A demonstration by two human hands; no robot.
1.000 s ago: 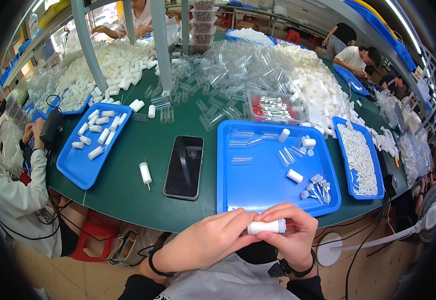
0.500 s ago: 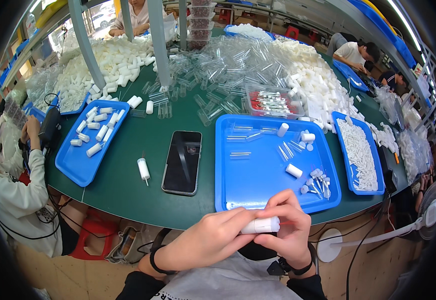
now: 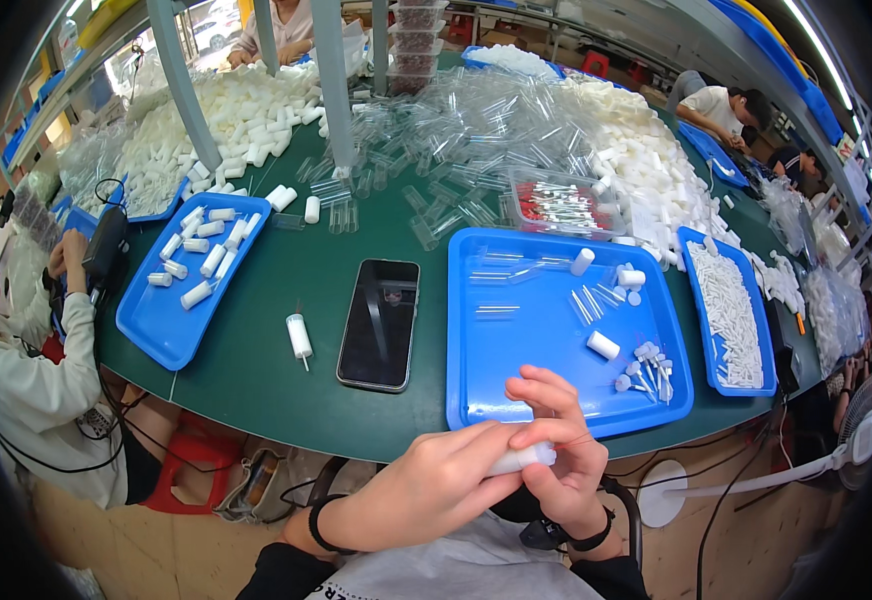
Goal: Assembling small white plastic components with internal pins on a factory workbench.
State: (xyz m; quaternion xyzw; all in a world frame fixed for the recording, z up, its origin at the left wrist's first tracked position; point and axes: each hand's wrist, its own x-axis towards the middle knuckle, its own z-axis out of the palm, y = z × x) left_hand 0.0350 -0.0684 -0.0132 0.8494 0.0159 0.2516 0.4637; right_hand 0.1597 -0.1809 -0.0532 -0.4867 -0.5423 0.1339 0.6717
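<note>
My left hand [image 3: 446, 475] is closed round a short white cylinder [image 3: 518, 461] in front of the near edge of the blue tray. My right hand [image 3: 566, 455] pinches the cylinder's right end between thumb and forefinger, its other fingers raised and curled. The far part of the cylinder is hidden under my left fingers. Inside the large blue tray [image 3: 471, 380] lie white cylinders [image 3: 603, 345], clear tubes [image 3: 496, 313], thin white sticks [image 3: 586, 304] and a cluster of round-capped stems [image 3: 646, 372].
A black phone [image 3: 378, 325] and a small white cylinder with a thin tip [image 3: 299, 338] lie left of the tray. Another blue tray [image 3: 161, 330] bears white cylinders. Clear tubes [image 3: 466, 120] are heaped behind, beside a box of red-and-white sticks [image 3: 561, 205]. Several people work around the table.
My right forefinger has come down onto the cylinder's end; a red sliver by my right fingers no longer shows. More of the cylinder is covered. The whole view has shifted slightly.
</note>
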